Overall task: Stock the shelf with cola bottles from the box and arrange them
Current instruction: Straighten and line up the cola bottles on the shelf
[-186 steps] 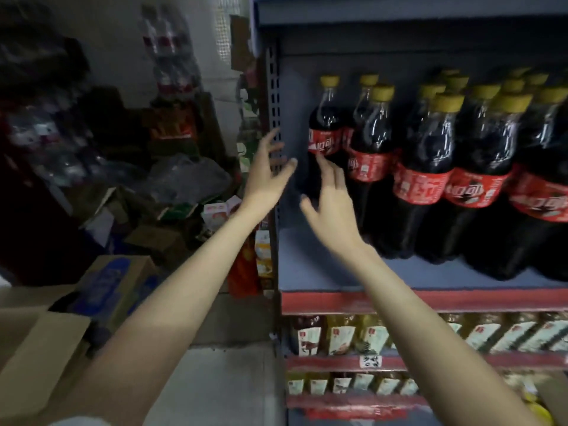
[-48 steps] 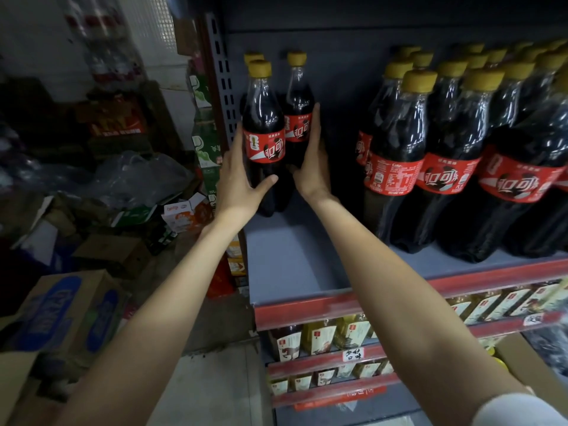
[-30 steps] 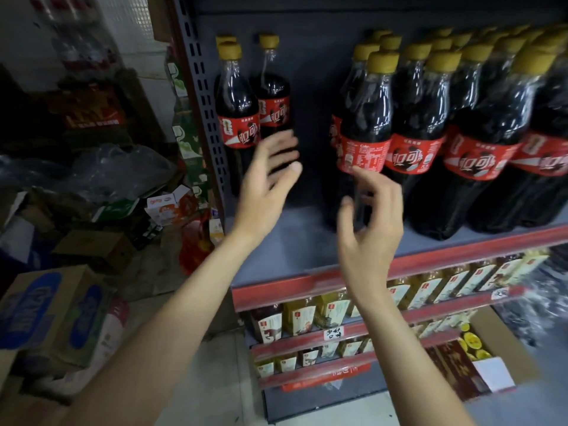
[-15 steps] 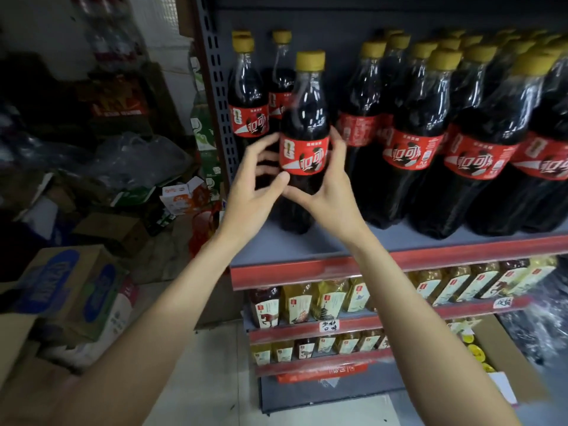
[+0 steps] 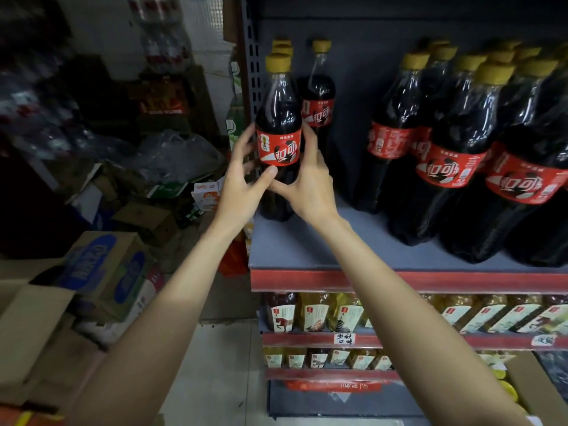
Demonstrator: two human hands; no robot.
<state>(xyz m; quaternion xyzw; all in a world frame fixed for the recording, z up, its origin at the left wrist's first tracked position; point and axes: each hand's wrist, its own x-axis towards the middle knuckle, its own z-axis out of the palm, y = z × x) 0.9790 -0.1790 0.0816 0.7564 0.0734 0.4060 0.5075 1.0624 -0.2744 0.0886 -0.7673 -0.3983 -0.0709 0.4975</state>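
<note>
Shelf unit: grey shelf (image 5: 353, 250) with a red front edge, a perforated upright post (image 5: 250, 72) at its left end, more shelves below.
Main cola group: large cola bottles (image 5: 455, 155) with yellow caps and red labels, packed in rows on the right part of the shelf, well apart from the held bottle, bare shelf between.
Cardboard boxes: an open brown carton (image 5: 27, 327) at lower left on the floor; beside it a box with blue print (image 5: 104, 272); further boxes and plastic wrap piled behind, blurred.
Lower shelves: rows of yellow drink bottles (image 5: 332, 312) with pale labels, and a small handwritten tag (image 5: 344, 338) on the red rail.
Held cola bottle (image 5: 278, 133): upright at the left end of the shelf, base on the shelf surface, just in front of other bottles.
Back bottles: one cola bottle (image 5: 318, 99) behind and to the right of the held one; more yellow caps directly behind it.
Left hand (image 5: 242, 186): fingers curled round the bottle's left side, thumb across the front under the label.
Right hand (image 5: 307, 186): fingers wrapped round the bottle's right side at label height, thumb low on the front, near the left thumb.
</note>
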